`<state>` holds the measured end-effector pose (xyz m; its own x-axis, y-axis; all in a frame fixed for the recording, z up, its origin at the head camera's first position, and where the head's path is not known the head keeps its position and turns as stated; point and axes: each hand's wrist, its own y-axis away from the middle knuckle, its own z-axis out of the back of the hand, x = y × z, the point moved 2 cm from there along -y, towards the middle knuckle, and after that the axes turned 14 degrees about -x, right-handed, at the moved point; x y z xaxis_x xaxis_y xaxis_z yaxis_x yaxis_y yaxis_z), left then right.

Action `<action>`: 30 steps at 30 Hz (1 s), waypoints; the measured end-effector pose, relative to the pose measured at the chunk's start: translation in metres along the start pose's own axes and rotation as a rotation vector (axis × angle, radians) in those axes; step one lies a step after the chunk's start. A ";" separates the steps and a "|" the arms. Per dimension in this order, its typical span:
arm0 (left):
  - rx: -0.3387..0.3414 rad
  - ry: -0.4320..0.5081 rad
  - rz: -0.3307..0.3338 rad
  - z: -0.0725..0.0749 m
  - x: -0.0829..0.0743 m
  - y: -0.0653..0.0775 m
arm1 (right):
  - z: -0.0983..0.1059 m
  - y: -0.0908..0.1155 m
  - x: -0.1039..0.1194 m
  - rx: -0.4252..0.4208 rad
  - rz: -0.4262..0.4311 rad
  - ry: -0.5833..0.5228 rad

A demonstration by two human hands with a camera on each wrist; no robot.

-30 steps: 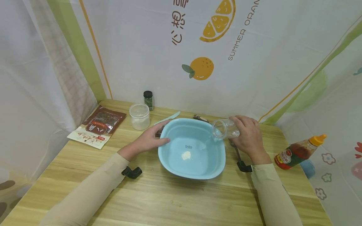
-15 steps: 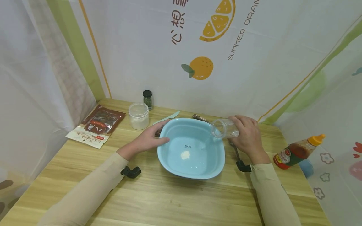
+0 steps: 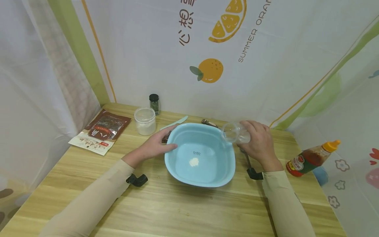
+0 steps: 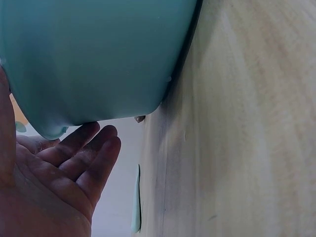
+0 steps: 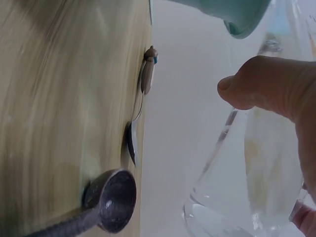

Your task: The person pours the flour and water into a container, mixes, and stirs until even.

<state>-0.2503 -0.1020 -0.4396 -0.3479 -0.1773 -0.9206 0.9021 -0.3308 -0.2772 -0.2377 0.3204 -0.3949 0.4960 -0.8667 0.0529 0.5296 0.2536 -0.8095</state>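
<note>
While your right fingers (image 3: 251, 127) grip the clear jar (image 3: 236, 132) tilted at the right rim of the blue basin (image 3: 214, 166), your left fingers (image 3: 168, 148) pinch its other side; a slip could spill any liquid onto the bench (image 3: 148, 210).

Between the two sleeves, the table (image 3: 148, 214) at bottom centre offers a wide way up to the bowl (image 3: 185, 166), whose top lies open at front and middle. At its upper right, the clear jar (image 3: 234, 132) and the right hand (image 3: 260, 143) bar the rim; the left hand (image 3: 154, 144) blocks its left side. Behind, a knife (image 3: 177, 121), a spoon (image 5: 132, 140) and the curtain (image 3: 148, 49) crowd the narrow back strip. Right of centre, a gap runs between the right hand and the sauce bottle (image 3: 309, 159). Upper left, the bag (image 3: 103, 131) and powder tub (image 3: 145, 123) obstruct.
</note>
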 end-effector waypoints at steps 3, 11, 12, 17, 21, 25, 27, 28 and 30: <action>-0.002 0.003 0.002 0.000 0.000 0.000 | 0.000 -0.001 -0.001 0.001 -0.062 -0.039; -0.003 0.008 0.008 -0.001 -0.001 0.000 | 0.004 -0.002 -0.008 -0.007 -0.352 -0.196; -0.003 0.009 0.007 -0.001 -0.001 0.000 | 0.004 -0.002 -0.008 0.000 -0.392 -0.205; 0.002 0.018 -0.009 -0.001 0.001 0.000 | 0.007 -0.002 -0.013 0.033 -0.543 -0.241; 0.003 0.012 -0.011 -0.001 -0.001 0.000 | 0.009 0.000 -0.018 0.037 -0.625 -0.271; 0.003 0.015 -0.006 -0.002 -0.002 0.001 | 0.011 0.002 -0.024 0.012 -0.678 -0.303; 0.002 0.022 0.000 -0.001 -0.002 0.001 | 0.011 0.002 -0.028 0.001 -0.710 -0.314; 0.001 0.025 0.003 -0.002 -0.002 0.001 | 0.011 0.002 -0.030 -0.002 -0.727 -0.318; -0.003 0.029 0.009 -0.002 -0.002 0.001 | 0.012 0.003 -0.036 0.002 -0.763 -0.315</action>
<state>-0.2481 -0.1004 -0.4389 -0.3323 -0.1533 -0.9306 0.9059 -0.3265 -0.2697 -0.2457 0.3576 -0.3922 0.1683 -0.6401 0.7496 0.8003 -0.3552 -0.4831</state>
